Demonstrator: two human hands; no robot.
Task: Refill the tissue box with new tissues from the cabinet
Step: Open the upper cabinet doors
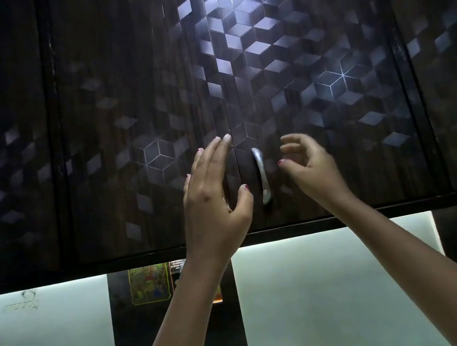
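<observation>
A dark overhead cabinet [310, 76] with a cube pattern fills the upper view, its doors closed. A curved silver handle [262, 175] sits on the right-hand door, just right of the centre seam. My left hand [212, 193] is raised flat against the left door beside the seam, fingers apart, thumb close to the handle. My right hand [308, 167] hovers just right of the handle, fingers curled and apart, holding nothing. No tissues or tissue box are in view.
Below the cabinet's bottom edge [289, 227] the wall has pale lit panels [315, 293] and a dark strip with a colourful sticker [149, 284]. More closed cabinet doors [2, 148] stretch to both sides.
</observation>
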